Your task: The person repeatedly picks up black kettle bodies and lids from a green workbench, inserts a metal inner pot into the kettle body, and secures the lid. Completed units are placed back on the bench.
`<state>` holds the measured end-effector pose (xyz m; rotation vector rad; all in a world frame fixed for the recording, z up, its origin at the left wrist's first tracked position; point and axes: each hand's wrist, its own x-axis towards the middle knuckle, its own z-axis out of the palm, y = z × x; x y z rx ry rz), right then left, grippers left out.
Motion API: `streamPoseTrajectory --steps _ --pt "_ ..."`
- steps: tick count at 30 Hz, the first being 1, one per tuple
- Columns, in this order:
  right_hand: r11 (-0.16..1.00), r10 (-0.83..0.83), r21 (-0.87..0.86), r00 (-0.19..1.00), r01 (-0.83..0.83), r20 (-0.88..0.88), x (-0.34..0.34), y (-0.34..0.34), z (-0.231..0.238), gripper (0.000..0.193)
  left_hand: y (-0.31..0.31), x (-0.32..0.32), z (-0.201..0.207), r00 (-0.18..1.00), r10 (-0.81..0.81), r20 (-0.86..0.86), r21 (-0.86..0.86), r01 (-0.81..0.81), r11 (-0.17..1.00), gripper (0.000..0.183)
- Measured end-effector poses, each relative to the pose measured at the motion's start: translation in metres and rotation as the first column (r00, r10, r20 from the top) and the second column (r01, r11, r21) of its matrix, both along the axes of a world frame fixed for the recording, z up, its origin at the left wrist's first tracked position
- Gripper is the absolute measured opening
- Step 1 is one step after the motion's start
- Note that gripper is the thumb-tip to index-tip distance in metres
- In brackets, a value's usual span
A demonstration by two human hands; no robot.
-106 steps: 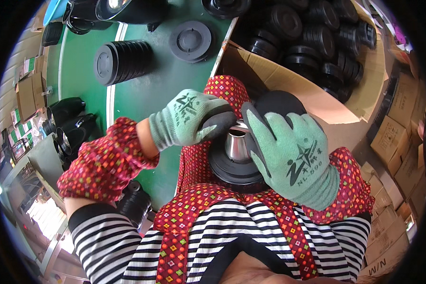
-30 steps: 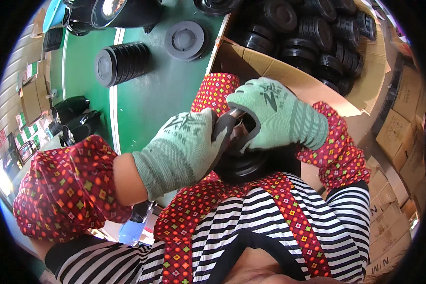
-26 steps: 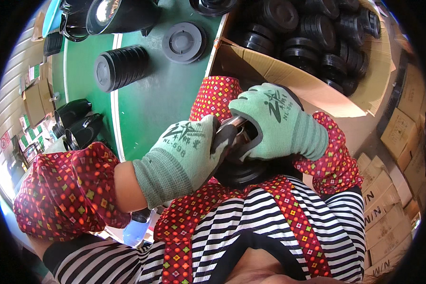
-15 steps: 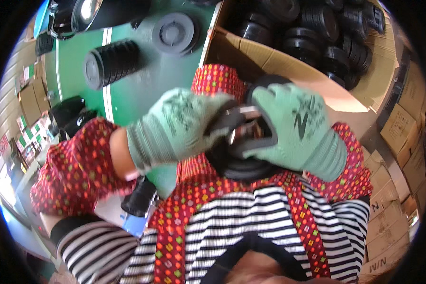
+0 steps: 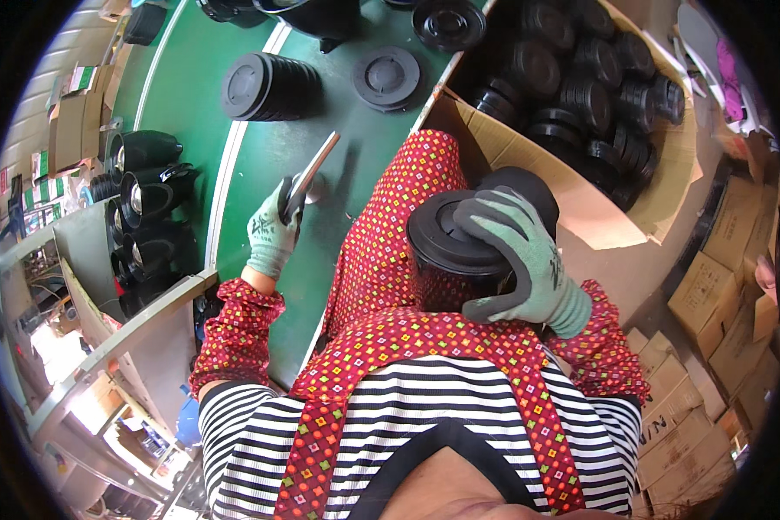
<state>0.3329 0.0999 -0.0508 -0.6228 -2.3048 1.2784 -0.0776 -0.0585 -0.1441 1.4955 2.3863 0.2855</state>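
Note:
Over the green bench my left hand [image 5: 273, 230], in a pale green glove with dark grip, is closed around a thin flat bar [image 5: 322, 162] with a pinkish-brown edge; its exact kind I cannot make out. A small whitish round thing [image 5: 318, 189] shows just beyond those fingers, partly hidden. My right hand [image 5: 524, 251], gloved alike, curves over the lid and side of a round black container [image 5: 446, 230] on my lap. Its fingers lie across the top and the thumb is low on the side. Behind it sits another round black piece [image 5: 528, 192], partly covered.
On the green bench [image 5: 260, 186] stand a ribbed stack of black lids [image 5: 268, 87], a flat black disc [image 5: 388, 78] and, farther off, a black round part [image 5: 448, 24]. An open carton [image 5: 528, 147] full of black stacks is at the right. Glossy black housings [image 5: 151, 212] line the left.
My left hand has left the container and moved left over the bench with the flat bar. My right hand stays on the container, whose lid now faces up. The view has shifted.

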Motion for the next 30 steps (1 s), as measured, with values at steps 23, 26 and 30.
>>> streamPoseTrajectory --steps 23,26,30 --pt "0.794 -0.505 -0.574 0.745 0.202 -0.436 -0.126 0.026 0.028 0.05 -0.037 0.072 0.079 0.719 -0.503 0.481 0.619 0.128 0.775 0.069" --pt "0.532 -0.628 -0.845 0.696 0.056 -0.349 -0.173 0.03 0.027 0.04 -0.05 0.055 0.105 0.654 -0.477 0.587 0.619 0.018 0.785 0.058" --pt "0.254 -0.586 -0.951 0.754 -0.176 -0.297 -0.222 0.032 0.028 0.046 -0.064 0.029 0.141 0.566 -0.26 0.783 0.518 -0.361 0.775 0.041"
